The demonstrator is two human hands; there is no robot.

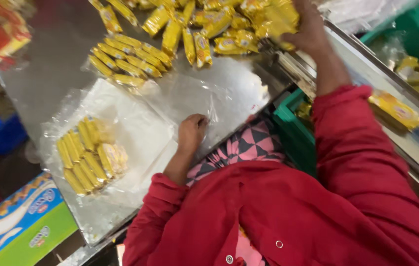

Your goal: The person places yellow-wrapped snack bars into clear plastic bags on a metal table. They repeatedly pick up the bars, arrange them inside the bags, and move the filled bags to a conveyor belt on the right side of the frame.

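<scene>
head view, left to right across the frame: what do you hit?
Printed carton → bagged bundle of yellow packets → left hand on clear plastic bag → green crate → right hand in loose yellow packets → single yellow packet

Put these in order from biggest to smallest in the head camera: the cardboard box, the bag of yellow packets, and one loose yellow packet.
1. Cardboard box, partly cut off, nearer the camera.
2. Bag of yellow packets; ranking against the box unsure.
3. Loose yellow packet, clearly smallest.
</scene>
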